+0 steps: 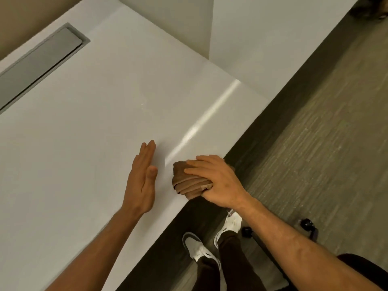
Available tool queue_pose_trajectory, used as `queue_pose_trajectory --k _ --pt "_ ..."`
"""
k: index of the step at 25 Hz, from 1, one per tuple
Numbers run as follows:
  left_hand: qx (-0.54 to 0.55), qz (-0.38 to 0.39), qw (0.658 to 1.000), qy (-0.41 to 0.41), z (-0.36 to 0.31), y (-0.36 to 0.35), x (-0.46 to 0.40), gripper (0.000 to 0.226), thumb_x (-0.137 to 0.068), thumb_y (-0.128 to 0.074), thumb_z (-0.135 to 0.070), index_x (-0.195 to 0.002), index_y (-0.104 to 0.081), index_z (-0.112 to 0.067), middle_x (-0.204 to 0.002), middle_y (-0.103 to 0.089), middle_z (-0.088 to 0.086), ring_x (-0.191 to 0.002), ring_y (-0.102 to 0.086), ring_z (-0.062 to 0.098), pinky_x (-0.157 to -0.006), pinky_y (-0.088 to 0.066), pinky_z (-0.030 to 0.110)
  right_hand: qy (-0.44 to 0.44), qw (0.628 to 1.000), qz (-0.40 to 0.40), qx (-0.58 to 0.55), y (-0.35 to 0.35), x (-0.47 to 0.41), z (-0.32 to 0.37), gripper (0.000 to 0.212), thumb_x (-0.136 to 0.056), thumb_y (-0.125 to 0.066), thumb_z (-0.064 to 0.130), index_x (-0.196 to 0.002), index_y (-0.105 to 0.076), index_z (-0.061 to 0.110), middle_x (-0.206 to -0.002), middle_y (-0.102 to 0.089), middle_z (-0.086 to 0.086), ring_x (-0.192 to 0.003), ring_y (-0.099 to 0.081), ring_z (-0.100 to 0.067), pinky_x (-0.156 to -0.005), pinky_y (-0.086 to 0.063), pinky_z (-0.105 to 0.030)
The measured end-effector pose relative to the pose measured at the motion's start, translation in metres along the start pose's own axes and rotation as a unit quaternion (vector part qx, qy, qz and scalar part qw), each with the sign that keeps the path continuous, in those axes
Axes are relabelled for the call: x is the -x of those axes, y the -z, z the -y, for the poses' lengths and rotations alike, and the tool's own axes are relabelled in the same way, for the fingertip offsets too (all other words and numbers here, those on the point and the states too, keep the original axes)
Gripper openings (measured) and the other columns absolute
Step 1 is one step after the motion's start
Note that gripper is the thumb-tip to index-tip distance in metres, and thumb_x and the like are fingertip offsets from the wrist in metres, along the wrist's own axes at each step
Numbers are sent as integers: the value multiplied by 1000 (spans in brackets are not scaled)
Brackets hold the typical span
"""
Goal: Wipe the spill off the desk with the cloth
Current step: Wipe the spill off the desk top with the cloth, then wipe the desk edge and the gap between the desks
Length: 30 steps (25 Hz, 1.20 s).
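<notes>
Lower right of centre, the right hand presses a folded brown cloth at the desk edge; the left hand lies flat, fingers extended, empty, just beside. A grey cable flap sits upper left.

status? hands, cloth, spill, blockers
Right hand pressing the folded brown cloth at the desk near edge. Left hand open, flat on desk beside it. Faint wet glint farther in. Nothing in the way.
</notes>
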<state>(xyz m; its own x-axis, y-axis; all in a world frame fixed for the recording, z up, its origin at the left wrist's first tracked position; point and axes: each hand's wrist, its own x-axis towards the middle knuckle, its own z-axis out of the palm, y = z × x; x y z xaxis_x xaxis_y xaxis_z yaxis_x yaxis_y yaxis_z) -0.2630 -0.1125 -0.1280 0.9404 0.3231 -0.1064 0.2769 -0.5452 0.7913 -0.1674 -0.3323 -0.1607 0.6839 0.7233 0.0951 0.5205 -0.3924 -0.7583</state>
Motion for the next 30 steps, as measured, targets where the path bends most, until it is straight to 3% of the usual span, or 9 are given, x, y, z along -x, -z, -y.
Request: queue_pose_trajectory --k 3,6,9,12,14,18,21,26,30 --pt "-22 46 997 -53 -23 -28 -35 96 -97 -14 -80 -163 -32 -12 -171 -28 -1 -161 -17 11 -131 -10 23 -84 988 -122 -33 39 -4 -26 57 -69 -90 5 -123 -74 13 -133 -69 -7 -127 -59 -29 -105 -46 -55" --pt "-44 78 992 -91 -44 -56 -68 89 -100 -15 -77 -163 -34 -16 -171 -30 -3 -161 -17 7 -130 -9 22 -168 946 -234 -150 72 9 -44 59 -71 -87 -2 -125 -73 17 -131 -69 -3 -124 -62 -17 -102 -54 -44" --pt "-99 128 980 -114 -70 -85 -111 79 -104 -18 -68 -163 -34 -19 -172 -28 -6 -161 -11 3 -131 -7 26 -252 846 -329 -337 97 36 -63 57 -79 -76 -5 -124 -72 30 -121 -73 4 -115 -68 -12 -95 -58 -37" --pt "-173 172 956 -164 -93 -108 -156 69 -106 -25 -53 -165 -30 -18 -173 -21 -5 -162 -4 6 -131 -3 29 -296 744 -400 -445 107 58 -75 58 -84 -67 -11 -113 -75 39 -113 -77 5 -106 -73 -14 -80 -61 -27" --pt "-229 221 929 -191 -102 -125 -176 68 -107 -27 -50 -167 -20 -18 -176 -10 -5 -163 3 10 -132 0 37 -324 713 -412 -465 103 64 -83 57 -87 -65 -10 -110 -75 41 -112 -77 5 -105 -73 -14 -77 -59 -21" --pt "-325 209 888 -249 -97 -144 -197 73 -106 -16 -60 -169 -7 -24 -177 7 -8 -162 11 13 -130 12 33 -338 683 -412 -499 100 46 -104 52 -89 -66 -3 -114 -74 42 -116 -76 4 -111 -71 -17 -94 -54 -43" --pt "-344 204 879 -258 -91 -146 -199 73 -106 -15 -60 -169 -6 -24 -177 8 -7 -163 10 16 -129 15 31 -334 689 -401 -502 98 26 -111 55 -90 -65 -2 -116 -72 45 -119 -75 7 -113 -70 -13 -95 -52 -42" --pt "-356 209 874 -257 -93 -146 -199 72 -106 -23 -56 -169 -5 -24 -177 10 -8 -163 11 17 -129 13 36 -323 666 -434 -513 93 20 -113 52 -90 -66 4 -121 -70 45 -123 -73 7 -115 -69 -14 -95 -54 -40" --pt "-362 192 872 -269 -84 -145 -201 72 -107 -25 -56 -169 -3 -27 -177 8 -9 -163 9 16 -129 14 33 -362 597 -462 -546 77 23 -115 43 -94 -63 9 -107 -75 48 -113 -77 5 -107 -73 -19 -90 -56 -40"
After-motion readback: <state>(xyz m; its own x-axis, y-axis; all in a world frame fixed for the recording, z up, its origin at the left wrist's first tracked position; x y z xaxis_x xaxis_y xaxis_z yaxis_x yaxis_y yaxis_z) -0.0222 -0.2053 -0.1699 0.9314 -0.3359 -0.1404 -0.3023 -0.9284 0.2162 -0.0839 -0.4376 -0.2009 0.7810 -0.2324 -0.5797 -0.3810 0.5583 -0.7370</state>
